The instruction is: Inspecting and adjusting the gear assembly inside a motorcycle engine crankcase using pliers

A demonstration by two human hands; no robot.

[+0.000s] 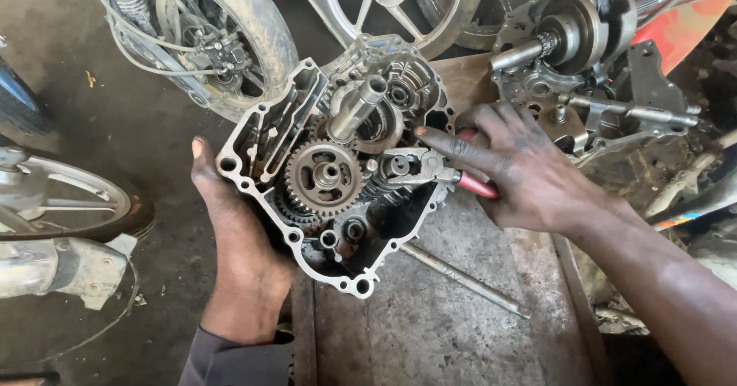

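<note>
The left hand (pixel 242 255) cups the near-left edge of the engine case half (pixel 338 171), palm under the rim, its grip wrapped on the casting and steadying it. The right hand (pixel 518 171) comes in from the right, its grip closed round the red-handled pliers (pixel 430 173), forefinger stretched along the tool, the pliers' nose reaching into the case beside the large toothed gear (pixel 324 179). Just behind that gear a steel shaft (pixel 357 110) stands up, tilted a little.

Risk, as I judge it: the case sits tipped on that left palm, so a hard pull with the pliers could rock it and let gears slide off their shafts. The pliers' nose could also slip off oily metal and nick a gear tooth or a knuckle.

The case rests low over a gritty, stained concrete floor (pixel 445 324), a thin metal rod (pixel 464 280) lying just right of it. Motorcycle wheels (pixel 230 33) crowd the top and left, a second case half with crankshaft (pixel 583 41) sits at upper right, touching nothing in hand. A workshop, cluttered and greasy.
</note>
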